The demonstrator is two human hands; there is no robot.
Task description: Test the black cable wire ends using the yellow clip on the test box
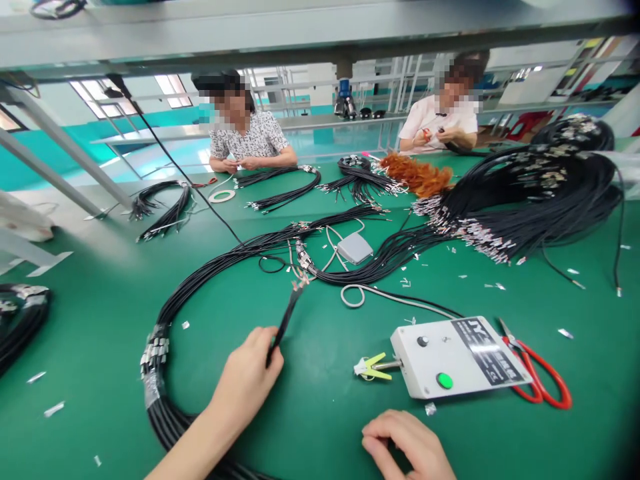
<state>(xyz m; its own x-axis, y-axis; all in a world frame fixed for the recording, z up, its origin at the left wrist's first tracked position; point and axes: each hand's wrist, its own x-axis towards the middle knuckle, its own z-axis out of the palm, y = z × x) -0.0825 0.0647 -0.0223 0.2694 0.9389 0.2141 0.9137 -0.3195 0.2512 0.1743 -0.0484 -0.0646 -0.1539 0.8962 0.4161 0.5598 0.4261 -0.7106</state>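
Note:
My left hand (pixel 253 373) is closed round a short bunch of black cables (pixel 286 320), with their stripped, copper-coloured ends pointing away from me. Low in the view, my right hand (pixel 407 443) has its fingers curled and thumb tip against the index finger, with nothing visible in it. Just beyond it stands a light grey control box (pixel 450 357) with a knob, a lit green button and a yellow-green winged tip (pixel 374 367) on its shaft. Red-handled scissors (pixel 543 373) lie against the box's right side. A long looped bundle of black cables (pixel 173 307) curves around my left hand.
A large heap of black cables (pixel 540 193) is at the right, beside orange-brown fluffy material (pixel 417 175). A grey pedal-like block (pixel 355 247) sits mid-table. Foil-like scraps (pixel 54 409) are scattered about. Two people (pixel 250 137) work across the green table (pixel 320 427), under an overhead shelf (pixel 300 33).

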